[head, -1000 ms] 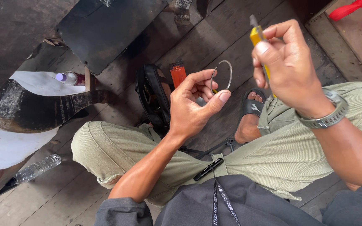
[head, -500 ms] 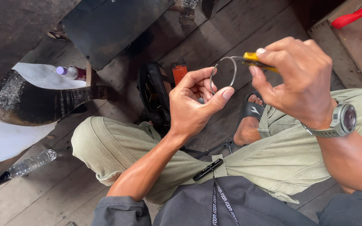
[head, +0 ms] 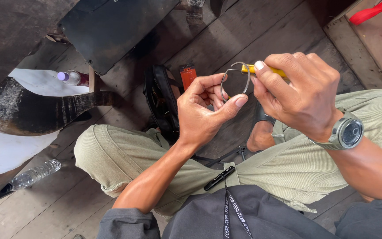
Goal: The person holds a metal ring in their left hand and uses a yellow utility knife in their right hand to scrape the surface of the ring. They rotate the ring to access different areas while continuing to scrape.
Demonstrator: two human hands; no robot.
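**Wire ring held between both hands**

We pinch the wire ring (head: 235,81) in our left hand's (head: 202,113) curled fingers. Just right of the ring, our right hand (head: 299,93) grips a yellow-handled tool (head: 261,69) touching its rim, above our knees.

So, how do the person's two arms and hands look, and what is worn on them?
Both hands are bare, without gloves. The left hand has no ring or band. The right hand has a grey round wristwatch on the wrist. Dark grey sleeves are pushed up, leaving both forearms uncovered.
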